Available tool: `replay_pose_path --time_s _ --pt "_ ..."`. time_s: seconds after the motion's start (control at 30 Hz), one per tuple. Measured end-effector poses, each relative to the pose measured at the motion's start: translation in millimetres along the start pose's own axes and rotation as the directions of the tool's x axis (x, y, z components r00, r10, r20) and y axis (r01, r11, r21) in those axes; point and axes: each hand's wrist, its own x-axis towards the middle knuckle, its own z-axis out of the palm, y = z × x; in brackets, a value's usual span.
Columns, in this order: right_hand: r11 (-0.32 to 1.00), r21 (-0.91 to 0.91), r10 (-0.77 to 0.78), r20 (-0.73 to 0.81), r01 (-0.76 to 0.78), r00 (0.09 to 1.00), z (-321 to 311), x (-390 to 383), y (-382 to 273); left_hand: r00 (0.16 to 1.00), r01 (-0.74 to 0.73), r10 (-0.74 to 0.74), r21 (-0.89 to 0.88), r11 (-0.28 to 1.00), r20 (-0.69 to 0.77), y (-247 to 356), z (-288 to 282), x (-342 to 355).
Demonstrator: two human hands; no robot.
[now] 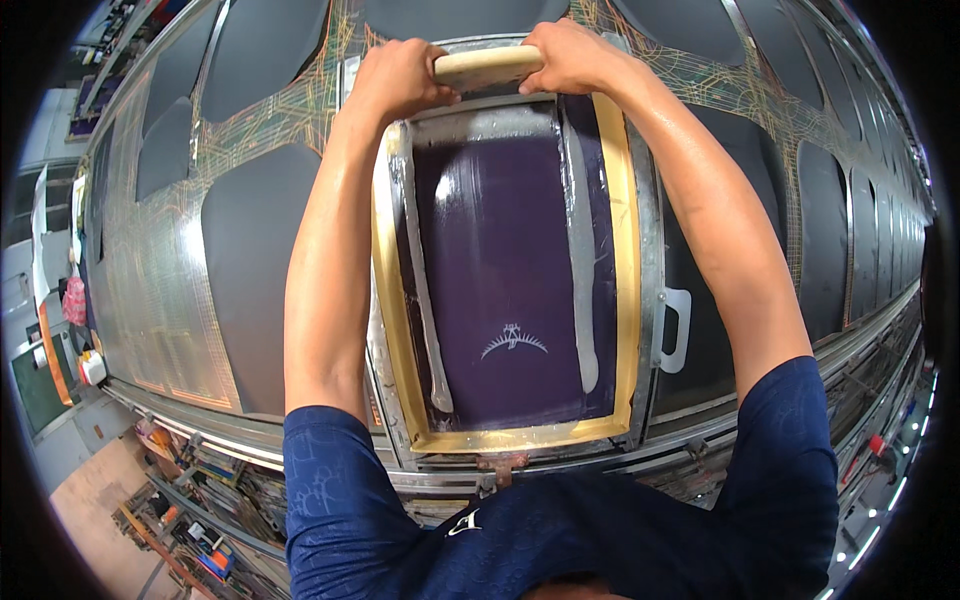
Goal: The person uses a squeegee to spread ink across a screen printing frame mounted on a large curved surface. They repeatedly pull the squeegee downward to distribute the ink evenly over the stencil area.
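Note:
My left hand [400, 78] and my right hand [572, 62] grip the two ends of a pale squeegee [488, 68], fingers wrapped round it. It lies across the far end of a screen printing frame [626, 300], whose inner edges are lined with yellow tape. The mesh [490, 240] is dark purple and glossy, with a small pale arched design [514, 341] towards the near end. A band of grey ink [490, 122] lies just on my side of the squeegee. Two long ink streaks run down the mesh, the left one [424, 290] thinner than the right one [580, 250]. The squeegee's blade is mostly hidden.
Dark fabric panels [262, 270] lie on a long printing table with a line-marked surface [150, 290]. A white handle [676, 331] sticks out right of the frame. Metal rails [230, 435] run along the near edge. Tools and clutter [215, 560] stand below at the left.

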Motion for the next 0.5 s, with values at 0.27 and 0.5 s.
replay_pose_path --time_s 0.27,0.5 --pt "0.999 0.017 -0.037 0.026 0.037 0.999 33 -90 -47 0.996 -0.038 0.034 -0.048 0.998 -0.083 26 34 -98" --pt "0.992 -0.065 -0.107 -0.035 0.105 0.994 100 -283 -137 0.987 -0.096 0.09 -0.04 0.995 -0.136 129 76 -303"
